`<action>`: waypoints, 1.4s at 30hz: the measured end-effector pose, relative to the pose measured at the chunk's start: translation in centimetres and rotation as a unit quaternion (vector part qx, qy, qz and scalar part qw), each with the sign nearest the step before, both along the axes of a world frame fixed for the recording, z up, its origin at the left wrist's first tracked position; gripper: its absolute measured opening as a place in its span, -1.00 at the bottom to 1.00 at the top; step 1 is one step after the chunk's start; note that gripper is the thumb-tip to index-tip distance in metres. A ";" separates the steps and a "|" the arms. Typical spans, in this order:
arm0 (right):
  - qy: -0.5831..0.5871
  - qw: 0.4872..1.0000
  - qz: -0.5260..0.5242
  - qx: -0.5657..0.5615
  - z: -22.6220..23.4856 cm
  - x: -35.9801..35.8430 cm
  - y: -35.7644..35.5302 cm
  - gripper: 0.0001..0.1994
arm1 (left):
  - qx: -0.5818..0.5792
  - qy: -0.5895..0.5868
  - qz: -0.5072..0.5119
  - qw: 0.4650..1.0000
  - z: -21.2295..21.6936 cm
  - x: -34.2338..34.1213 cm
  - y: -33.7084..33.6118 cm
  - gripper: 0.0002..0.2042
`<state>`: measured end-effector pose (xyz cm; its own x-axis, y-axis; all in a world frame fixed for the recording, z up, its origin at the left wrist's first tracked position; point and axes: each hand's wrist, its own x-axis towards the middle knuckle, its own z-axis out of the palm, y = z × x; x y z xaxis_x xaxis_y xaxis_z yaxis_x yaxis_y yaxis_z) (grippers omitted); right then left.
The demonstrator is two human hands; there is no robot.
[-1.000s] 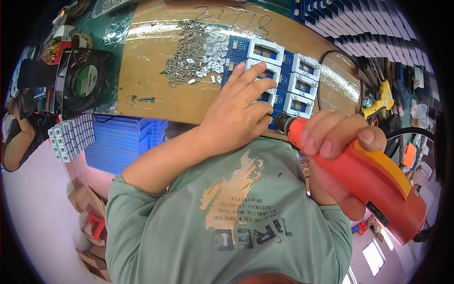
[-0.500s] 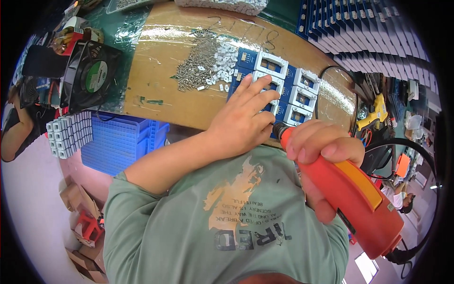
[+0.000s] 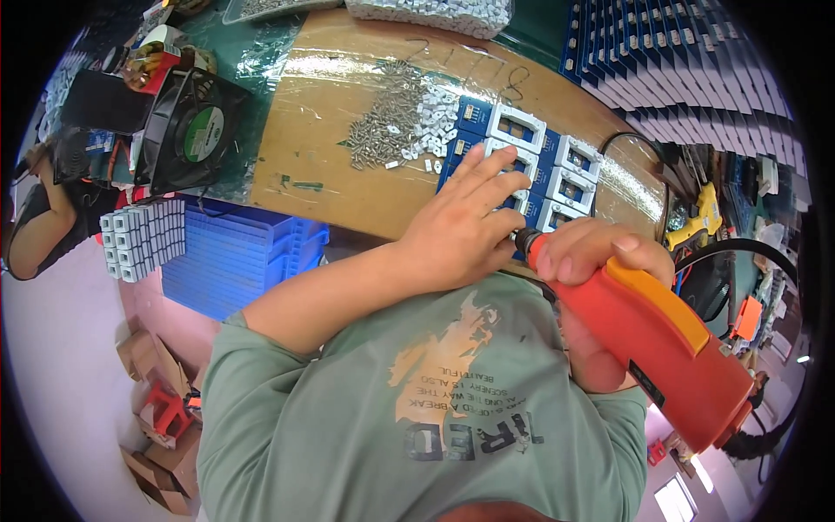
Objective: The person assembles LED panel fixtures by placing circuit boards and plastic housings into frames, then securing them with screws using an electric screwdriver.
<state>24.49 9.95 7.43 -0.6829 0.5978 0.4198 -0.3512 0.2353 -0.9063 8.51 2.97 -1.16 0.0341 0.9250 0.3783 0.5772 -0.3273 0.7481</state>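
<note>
My left hand (image 3: 465, 213) lies over a blue circuit board (image 3: 465, 143) fitted with white rectangular frames (image 3: 520, 128). Its fingers stretch across the frames on the board's near left part; the thumb side is mostly hidden. Wrapped in my right hand (image 3: 600, 261) is a red electric screwdriver (image 3: 648, 335) with a yellow-orange lever along its top. The tool slants in from the lower right, and its dark nose stops beside my left index finger. What the bit touches is hidden. Left of the board lie a pile of small screws (image 3: 387, 122) and small white plastic pieces (image 3: 437, 117).
Tall stacks of blue-and-white boards (image 3: 670, 70) stand at the far right. A yellow glue-gun-like tool (image 3: 703, 217) lies near a black cable. To the left are a black fan (image 3: 196, 130), blue crates (image 3: 230, 261) and stacked white blocks (image 3: 143, 239). A tub of white pieces (image 3: 435, 10) sits at the back.
The whole view has shifted, so the bench sits further right and slightly lower. The screwdriver's back end has swung up a little. My left hand stays on the board.
</note>
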 end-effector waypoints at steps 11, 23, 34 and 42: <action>0.138 0.989 0.057 0.011 0.1 3.1 1.9 -0.03 | 0.002 0.192 0.125 0.973 0.5 -7.6 -1.3 -0.79; 0.093 0.996 -0.010 0.003 -2.2 2.7 3.5 -0.02 | -0.041 0.254 0.094 0.962 2.2 -7.4 -1.1 -0.83; 0.090 0.996 0.012 -0.019 -2.8 3.0 3.7 -0.05 | -0.099 0.139 0.193 0.966 1.8 -9.6 -4.1 -0.88; 0.096 0.995 0.012 -0.024 -2.8 2.9 3.8 -0.05 | -0.082 0.137 0.189 0.969 1.6 -8.9 -3.1 -0.90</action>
